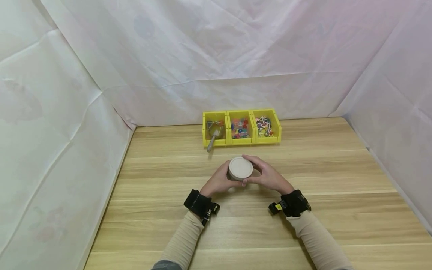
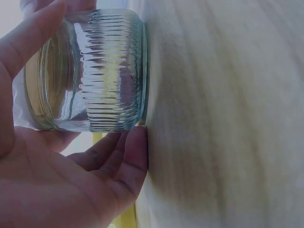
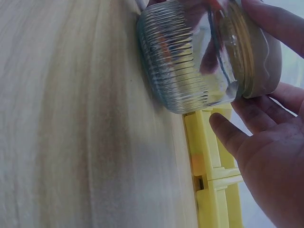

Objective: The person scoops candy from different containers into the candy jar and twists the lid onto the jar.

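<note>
A clear glass jar (image 2: 111, 71) with ribbed sides stands on the table between both hands, a round beige lid (image 1: 241, 167) on its top. My left hand (image 1: 219, 180) holds the jar from the left, thumb across its upper part and fingers round the far side. From the right, my right hand (image 1: 268, 176) grips the lid's side, the thumb on the near side and the fingers on the far side. The thumbs nearly meet in front of the jar. Seen from the right wrist, the lid (image 3: 268, 61) sits on the jar's neck; whether it is tight I cannot tell.
Behind the jar stands a yellow three-part bin (image 1: 241, 142). Its left part holds a small grey-handled scoop (image 1: 211, 142), the middle one coloured pieces (image 1: 240, 129), the right one small lollipop-like sticks (image 1: 264, 126). White cloth (image 1: 216, 56) encloses the wooden table (image 1: 162, 210) on three sides.
</note>
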Tool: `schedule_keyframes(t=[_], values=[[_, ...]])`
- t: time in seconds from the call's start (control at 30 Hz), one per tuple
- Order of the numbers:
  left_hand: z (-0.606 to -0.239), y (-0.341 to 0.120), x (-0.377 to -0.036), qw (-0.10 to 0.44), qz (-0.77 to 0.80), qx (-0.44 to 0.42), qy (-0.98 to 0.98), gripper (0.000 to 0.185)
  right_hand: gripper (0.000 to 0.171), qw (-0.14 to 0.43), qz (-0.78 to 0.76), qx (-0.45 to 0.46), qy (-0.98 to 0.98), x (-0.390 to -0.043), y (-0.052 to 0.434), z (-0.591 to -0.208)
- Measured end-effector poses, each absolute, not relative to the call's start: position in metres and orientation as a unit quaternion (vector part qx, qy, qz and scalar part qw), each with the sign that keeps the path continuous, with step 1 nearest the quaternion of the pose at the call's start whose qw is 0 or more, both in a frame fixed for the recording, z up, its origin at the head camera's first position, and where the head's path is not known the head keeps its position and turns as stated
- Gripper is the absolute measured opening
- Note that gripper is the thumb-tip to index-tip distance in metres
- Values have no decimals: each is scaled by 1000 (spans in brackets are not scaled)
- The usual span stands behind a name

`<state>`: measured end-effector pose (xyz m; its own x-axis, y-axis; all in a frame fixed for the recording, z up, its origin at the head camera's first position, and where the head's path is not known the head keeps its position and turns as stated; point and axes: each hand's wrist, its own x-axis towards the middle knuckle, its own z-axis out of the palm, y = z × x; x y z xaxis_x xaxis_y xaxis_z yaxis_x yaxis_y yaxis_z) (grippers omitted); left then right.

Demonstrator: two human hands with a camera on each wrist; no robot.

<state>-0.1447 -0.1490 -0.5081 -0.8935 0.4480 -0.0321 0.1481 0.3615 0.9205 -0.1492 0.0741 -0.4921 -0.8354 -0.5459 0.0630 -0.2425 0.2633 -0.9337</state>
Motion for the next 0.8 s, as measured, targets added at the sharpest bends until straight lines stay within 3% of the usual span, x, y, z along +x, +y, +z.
schedule_keyframes(t=[0.8], values=[[-507,-149,-145,144,547,177,806,87,91,138,-548,-251,786,-154,77,-501]])
